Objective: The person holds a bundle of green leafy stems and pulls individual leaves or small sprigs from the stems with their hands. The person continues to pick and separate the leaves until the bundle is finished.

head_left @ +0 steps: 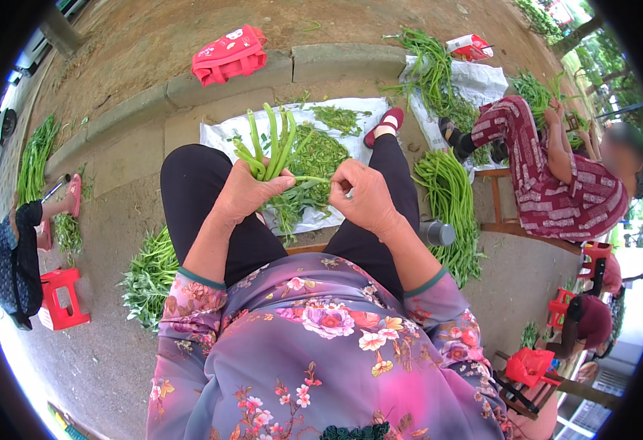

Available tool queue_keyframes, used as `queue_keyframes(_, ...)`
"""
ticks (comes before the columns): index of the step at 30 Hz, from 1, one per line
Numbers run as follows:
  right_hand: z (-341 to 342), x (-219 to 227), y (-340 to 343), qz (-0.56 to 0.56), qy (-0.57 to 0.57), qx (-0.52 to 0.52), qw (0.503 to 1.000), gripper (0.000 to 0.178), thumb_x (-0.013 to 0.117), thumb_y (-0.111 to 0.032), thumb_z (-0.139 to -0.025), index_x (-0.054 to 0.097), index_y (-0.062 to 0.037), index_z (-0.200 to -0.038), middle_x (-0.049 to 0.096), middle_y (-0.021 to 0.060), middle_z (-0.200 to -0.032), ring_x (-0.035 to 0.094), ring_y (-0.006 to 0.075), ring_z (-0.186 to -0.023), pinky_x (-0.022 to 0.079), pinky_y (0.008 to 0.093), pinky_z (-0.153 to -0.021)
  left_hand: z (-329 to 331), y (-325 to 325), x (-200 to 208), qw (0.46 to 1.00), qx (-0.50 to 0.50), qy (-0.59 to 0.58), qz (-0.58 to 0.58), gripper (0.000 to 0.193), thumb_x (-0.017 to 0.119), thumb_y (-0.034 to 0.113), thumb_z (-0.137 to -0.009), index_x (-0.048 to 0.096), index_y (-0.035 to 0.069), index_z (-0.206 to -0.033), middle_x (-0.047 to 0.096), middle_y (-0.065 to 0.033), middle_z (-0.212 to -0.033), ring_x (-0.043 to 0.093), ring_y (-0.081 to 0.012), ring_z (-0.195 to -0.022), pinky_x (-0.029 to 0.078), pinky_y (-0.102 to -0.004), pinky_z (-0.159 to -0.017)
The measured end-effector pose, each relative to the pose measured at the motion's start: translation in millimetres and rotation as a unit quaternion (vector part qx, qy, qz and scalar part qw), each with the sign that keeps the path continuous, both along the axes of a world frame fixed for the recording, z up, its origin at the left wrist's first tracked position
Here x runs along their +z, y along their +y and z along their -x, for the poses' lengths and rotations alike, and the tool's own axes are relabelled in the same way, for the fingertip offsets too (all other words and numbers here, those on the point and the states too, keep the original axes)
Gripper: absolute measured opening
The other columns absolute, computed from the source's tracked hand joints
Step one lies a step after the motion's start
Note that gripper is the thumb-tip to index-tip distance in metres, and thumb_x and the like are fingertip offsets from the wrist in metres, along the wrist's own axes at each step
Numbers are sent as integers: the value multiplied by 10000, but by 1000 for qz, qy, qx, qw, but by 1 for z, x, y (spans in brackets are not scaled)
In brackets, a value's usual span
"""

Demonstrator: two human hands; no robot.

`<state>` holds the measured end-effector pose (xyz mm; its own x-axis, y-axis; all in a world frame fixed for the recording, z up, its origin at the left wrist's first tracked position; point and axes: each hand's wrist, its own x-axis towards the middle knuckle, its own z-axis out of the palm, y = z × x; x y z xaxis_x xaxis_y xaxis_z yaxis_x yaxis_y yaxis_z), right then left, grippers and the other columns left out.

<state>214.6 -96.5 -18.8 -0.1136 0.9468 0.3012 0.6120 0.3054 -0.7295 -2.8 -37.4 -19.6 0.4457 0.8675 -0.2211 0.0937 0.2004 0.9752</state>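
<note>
A bunch of thick green vegetable stems [269,143] stands upright in my left hand [247,192], its fingers wrapped round the lower part. One thin stem [310,179] runs sideways from that hand to my right hand [362,192], which pinches its end between thumb and fingers. Both hands are above my lap, between my knees. Below and beyond them, a white sheet [219,133] on the ground carries a spread heap of short cut green pieces and leaves [321,154]. Some leafy stalks hang near the sheet's front edge.
Long green stalks [450,198] lie at my right beside a grey-lidded flask [436,233]; a leafy bundle [153,275] lies left. A red bag [230,55] rests by the kerb [347,62]. At right a seated person [549,161] handles greens; another sits left near a red stool [63,299].
</note>
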Motion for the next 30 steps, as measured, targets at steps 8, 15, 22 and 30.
queue_keyframes(8, 10, -9, 20, -22, 41, -127, 991, 94, 584, 14, -689, 496, -17, -678, 507, 64, -603, 504, 136, -510, 420, 261, -502, -6, -3, -4, 998, 44, -21, 36, 166, 719, 96, -751, 636, -10, -848, 563, 9, -663, 486, -56, -553, 376, -203, -486)
queue_keyframes(15, 16, -20, 38, -94, -19, -175, 980, 156, 618, -18, -674, 467, -43, -703, 511, 96, -639, 526, 252, -580, 431, 342, -531, -22, -6, -7, 989, 95, -55, 98, 146, 699, 72, -759, 613, -21, -831, 543, -2, -629, 469, -70, -516, 352, -211, -463)
queue_keyframes(22, 15, -35, 65, -80, 26, -280, 956, 80, 587, -73, -734, 531, -24, -704, 552, 117, -628, 548, 265, -573, 443, 338, -545, -29, -5, -6, 967, 166, -121, 148, 131, 681, 42, -761, 591, -23, -830, 521, -19, -625, 447, -92, -500, 373, -229, -486)
queue_keyframes(30, -42, -36, 67, 149, 358, -245, 889, 161, 593, -142, -824, 552, -38, -708, 514, -3, -600, 465, 68, -521, 383, 217, -499, 1, -2, -25, 956, 167, -174, 169, 135, 681, 34, -760, 593, -27, -843, 533, -23, -648, 460, -93, -513, 390, -231, -503)
